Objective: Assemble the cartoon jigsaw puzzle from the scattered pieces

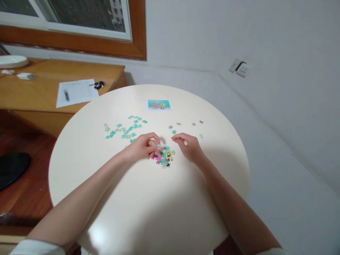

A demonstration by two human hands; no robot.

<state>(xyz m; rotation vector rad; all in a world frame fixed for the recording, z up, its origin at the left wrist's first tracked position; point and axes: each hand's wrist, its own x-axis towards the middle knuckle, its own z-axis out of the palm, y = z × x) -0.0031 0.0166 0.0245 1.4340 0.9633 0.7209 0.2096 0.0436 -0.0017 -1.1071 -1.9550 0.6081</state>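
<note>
A small, partly joined cartoon jigsaw point(166, 157) lies near the middle of a round cream table point(132, 198). My left hand point(143, 146) rests just left of it, fingers curled and pinched on a small puzzle piece at its top edge. My right hand point(189, 146) hovers just right of the jigsaw, fingers curled together; what they hold, if anything, is hidden. Several loose teal pieces point(124, 129) are scattered beyond my left hand. A few more pieces point(186, 125) lie beyond my right hand. A small reference picture point(158, 105) sits at the far side.
A wooden desk point(39, 92) stands to the left with a printed sheet point(77, 92), a pen, small dark objects point(99, 84) and a white dish point(12, 61). A window sits above it. White walls with a wall socket point(241, 67) close in behind and right.
</note>
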